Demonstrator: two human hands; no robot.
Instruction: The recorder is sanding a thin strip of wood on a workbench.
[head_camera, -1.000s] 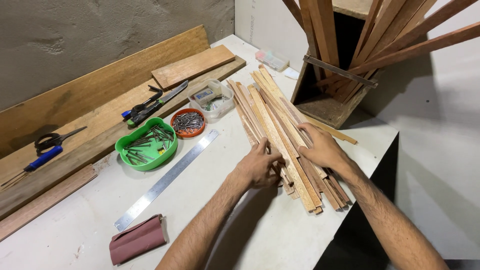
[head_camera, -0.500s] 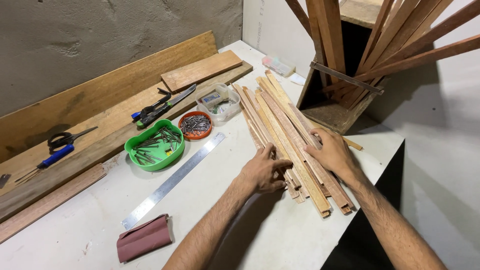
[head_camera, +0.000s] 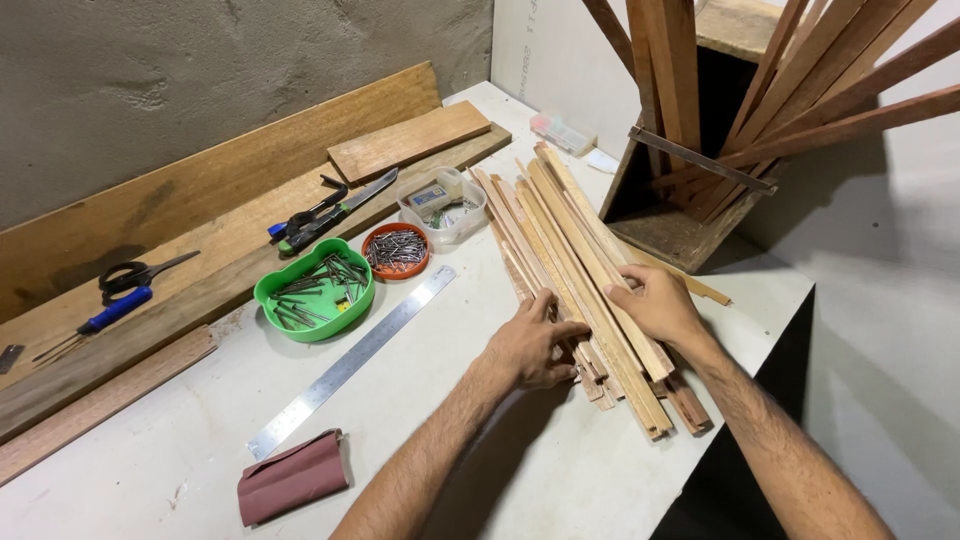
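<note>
The bundle of wooden slats (head_camera: 560, 250) is lying on the white table (head_camera: 500, 480), long axis running away from the body. It is being pressed between left hand (head_camera: 530, 345) and right hand (head_camera: 655, 305), fingers flattened, nothing gripped.

My left hand (head_camera: 535, 345) and right hand (head_camera: 655, 305) cover the middle of the pile of wooden strips (head_camera: 570, 250). Beyond the pile, the slats in the wooden box (head_camera: 680, 215) run past the top edge.
</note>
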